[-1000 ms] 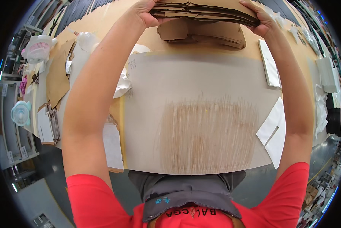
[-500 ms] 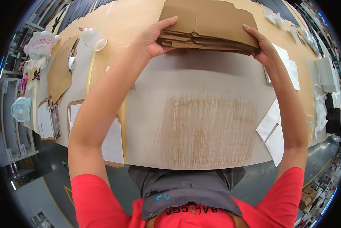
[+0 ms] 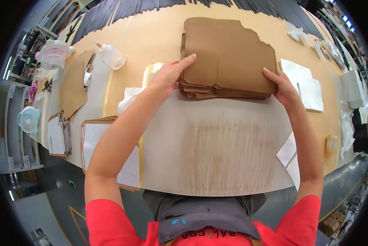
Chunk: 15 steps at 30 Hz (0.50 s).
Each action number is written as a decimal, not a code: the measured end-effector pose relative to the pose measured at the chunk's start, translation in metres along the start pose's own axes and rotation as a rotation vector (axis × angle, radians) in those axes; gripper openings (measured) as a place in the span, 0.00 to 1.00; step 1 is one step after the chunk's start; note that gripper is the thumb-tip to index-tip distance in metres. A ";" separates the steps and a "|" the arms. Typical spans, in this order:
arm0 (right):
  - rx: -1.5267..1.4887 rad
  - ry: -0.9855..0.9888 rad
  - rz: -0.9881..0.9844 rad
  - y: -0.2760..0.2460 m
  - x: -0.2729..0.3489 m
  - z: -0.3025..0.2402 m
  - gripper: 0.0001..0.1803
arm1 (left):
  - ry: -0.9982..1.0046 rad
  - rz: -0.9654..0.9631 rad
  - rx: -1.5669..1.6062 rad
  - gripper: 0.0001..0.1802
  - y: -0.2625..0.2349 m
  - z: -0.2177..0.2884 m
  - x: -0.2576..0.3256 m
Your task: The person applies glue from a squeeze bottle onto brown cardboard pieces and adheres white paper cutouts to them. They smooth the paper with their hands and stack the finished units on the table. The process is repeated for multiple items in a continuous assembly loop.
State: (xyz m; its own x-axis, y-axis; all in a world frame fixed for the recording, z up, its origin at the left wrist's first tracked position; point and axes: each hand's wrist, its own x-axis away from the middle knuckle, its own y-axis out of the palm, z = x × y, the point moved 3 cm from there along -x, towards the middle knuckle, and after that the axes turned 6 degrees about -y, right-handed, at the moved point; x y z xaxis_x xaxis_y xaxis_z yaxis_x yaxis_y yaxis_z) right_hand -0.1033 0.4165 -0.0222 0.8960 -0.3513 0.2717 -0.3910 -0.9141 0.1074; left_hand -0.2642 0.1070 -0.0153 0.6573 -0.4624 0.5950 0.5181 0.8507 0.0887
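Note:
A thick stack of brown cut sheets (image 3: 229, 55), stepped at its right corner, is held between my two hands at the far middle of the table. My left hand (image 3: 173, 76) grips its left edge, thumb on top and fingers underneath. At the right edge, my right hand (image 3: 284, 85) has its thumb on the top sheet, the fingers mostly hidden below. A slit runs down the top sheet toward the near side. The layers along the near edge are uneven. I cannot tell whether the stack rests fully on the table.
Nearer me, the grey work surface (image 3: 163, 164) has a brown-streaked patch (image 3: 233, 160). White pieces (image 3: 311, 92) lie right, white-topped stacks (image 3: 96, 141) left. A squeeze bottle (image 3: 112, 56), brown sheet (image 3: 74, 88) and clear container (image 3: 54, 55) stand farther left. Dark strips (image 3: 151, 10) line the back.
The brown stack has come nearer to me, with both hands still on its edges, and more of its top shows. The whole view has shifted slightly.

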 end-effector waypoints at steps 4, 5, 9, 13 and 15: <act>-0.021 0.000 0.012 0.003 0.009 0.001 0.35 | 0.011 0.060 -0.065 0.36 0.004 -0.005 0.002; -0.027 -0.010 0.002 0.002 0.005 -0.001 0.35 | 0.009 0.061 -0.083 0.37 0.004 -0.004 0.005; 0.045 -0.035 0.010 0.004 0.010 0.000 0.36 | 0.155 0.105 -0.322 0.39 -0.005 -0.004 -0.005; 0.469 -0.287 0.219 0.011 0.022 -0.010 0.33 | 0.913 0.616 -0.786 0.38 0.007 0.004 0.013; 0.845 -0.669 0.334 0.032 0.039 -0.025 0.28 | 0.955 0.508 -0.900 0.33 0.012 -0.006 0.016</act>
State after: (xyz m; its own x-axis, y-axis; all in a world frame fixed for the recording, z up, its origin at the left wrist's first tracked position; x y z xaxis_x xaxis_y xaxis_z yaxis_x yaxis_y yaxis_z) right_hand -0.0856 0.3786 0.0156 0.8054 -0.4093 -0.4288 -0.5916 -0.5090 -0.6252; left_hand -0.2441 0.1085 -0.0095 0.8005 -0.4554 -0.3896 0.0441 0.6931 -0.7195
